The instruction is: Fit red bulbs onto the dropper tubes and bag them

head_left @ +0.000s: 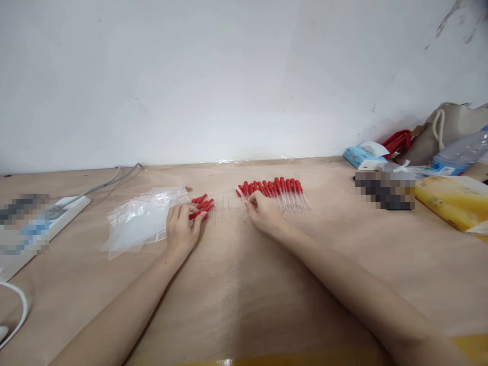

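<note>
Several red rubber dropper bulbs (206, 205) lie at the fingertips of my left hand (183, 223), which is closed round some of them. Thin clear tubes (222, 207) lie side by side just right of these bulbs. My right hand (264, 211) pinches a dropper (239, 192) by its clear tube, its red end pointing up and left. Beyond and beside that hand runs a row of droppers (287, 190), red bulbs toward the wall and clear tubes toward me. My right fingers hide part of the row's left end.
Clear zip bags (133, 226) lie left of my left hand. A white power strip (72, 211) with a grey cable stands farther left. At right are a blue tissue pack (364, 156), a dark object (400, 204), a yellow pack (453, 201) and a plastic bottle (463, 152).
</note>
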Action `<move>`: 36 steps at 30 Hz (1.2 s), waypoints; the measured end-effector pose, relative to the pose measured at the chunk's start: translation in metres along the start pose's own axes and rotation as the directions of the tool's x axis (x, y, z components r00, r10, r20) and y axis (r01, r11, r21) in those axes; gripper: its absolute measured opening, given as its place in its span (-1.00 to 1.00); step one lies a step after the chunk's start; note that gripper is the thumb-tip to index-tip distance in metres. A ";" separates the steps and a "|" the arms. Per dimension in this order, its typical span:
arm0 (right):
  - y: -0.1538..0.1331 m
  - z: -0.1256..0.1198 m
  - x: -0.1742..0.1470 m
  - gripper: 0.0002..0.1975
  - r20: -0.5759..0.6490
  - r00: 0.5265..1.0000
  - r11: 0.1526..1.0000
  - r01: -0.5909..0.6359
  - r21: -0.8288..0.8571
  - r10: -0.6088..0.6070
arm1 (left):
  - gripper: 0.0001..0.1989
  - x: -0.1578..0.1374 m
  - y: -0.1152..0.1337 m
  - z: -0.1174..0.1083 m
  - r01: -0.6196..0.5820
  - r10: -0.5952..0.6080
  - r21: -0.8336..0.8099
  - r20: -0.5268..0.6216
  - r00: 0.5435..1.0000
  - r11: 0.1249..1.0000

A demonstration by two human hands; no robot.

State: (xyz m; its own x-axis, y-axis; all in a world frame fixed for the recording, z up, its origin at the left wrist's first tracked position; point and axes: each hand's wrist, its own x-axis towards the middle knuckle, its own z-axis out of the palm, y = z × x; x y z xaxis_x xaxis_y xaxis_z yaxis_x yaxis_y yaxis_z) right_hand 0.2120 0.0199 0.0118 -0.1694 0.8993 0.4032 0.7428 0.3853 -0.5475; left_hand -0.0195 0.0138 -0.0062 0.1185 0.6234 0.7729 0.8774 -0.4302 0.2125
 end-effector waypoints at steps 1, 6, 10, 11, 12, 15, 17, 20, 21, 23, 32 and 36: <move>0.008 -0.006 -0.009 -0.83 0.000 0.998 0.997 0.068 0.033 -0.068 | -0.89 -0.001 0.005 -0.001 -0.019 0.019 -0.029 -0.013 1.000 0.999; 0.030 -0.024 -0.052 -0.76 -0.023 0.965 0.965 0.263 -0.005 -0.263 | -0.93 -0.013 0.042 -0.006 -0.043 0.130 -0.299 0.277 0.952 0.953; 0.026 -0.027 -0.069 -0.76 0.006 0.952 0.952 0.307 -0.002 -0.307 | -0.89 -0.024 0.060 -0.005 0.035 0.169 -0.425 0.432 0.886 0.905; 0.023 -0.027 -0.070 -0.77 0.011 0.948 0.948 0.317 0.001 -0.317 | -0.88 -0.025 0.061 -0.005 0.067 0.157 -0.438 0.456 0.876 0.896; 0.021 -0.026 -0.071 -0.78 0.016 0.945 0.946 0.326 0.000 -0.326 | -0.86 -0.026 0.062 -0.005 0.096 0.143 -0.445 0.474 0.869 0.891; 0.017 -0.024 -0.072 -0.79 0.044 0.933 0.934 0.357 -0.006 -0.357 | -0.85 -0.025 0.063 -0.005 0.128 0.129 -0.453 0.493 0.860 0.882; 0.017 -0.022 -0.072 -0.78 0.067 0.923 0.925 0.380 -0.008 -0.379 | -0.85 -0.024 0.063 -0.006 0.123 0.133 -0.461 0.485 0.864 0.879; 0.017 -0.021 -0.073 -0.77 0.100 0.906 0.910 0.414 -0.016 -0.411 | -0.85 -0.023 0.065 -0.007 0.113 0.146 -0.475 0.476 0.867 0.873; 0.017 -0.021 -0.073 -0.77 0.109 0.901 0.906 0.424 -0.015 -0.420 | -0.85 -0.023 0.065 -0.007 0.111 0.150 -0.479 0.474 0.868 0.871; 0.018 -0.021 -0.073 -0.76 0.123 0.895 0.901 0.433 -0.007 -0.429 | -0.86 -0.023 0.065 -0.008 0.111 0.158 -0.487 0.477 0.865 0.866; 0.029 -0.021 -0.067 -0.75 0.163 0.882 0.893 0.449 -0.002 -0.443 | -0.88 -0.024 0.066 -0.010 0.011 0.285 -0.518 0.488 0.825 0.855; 0.025 -0.023 -0.066 -0.75 0.151 0.875 0.877 0.475 -0.075 -0.461 | -0.87 -0.025 0.067 -0.009 0.018 0.266 -0.483 0.514 0.816 0.876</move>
State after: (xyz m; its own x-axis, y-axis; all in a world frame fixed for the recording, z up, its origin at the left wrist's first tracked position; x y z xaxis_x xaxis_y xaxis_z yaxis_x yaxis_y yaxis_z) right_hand 0.2565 -0.0346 -0.0121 -0.5880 0.6401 0.4945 0.6197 0.7494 -0.2332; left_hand 0.0322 -0.0365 -0.0057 0.5691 0.7292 0.3799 0.5459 -0.6806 0.4886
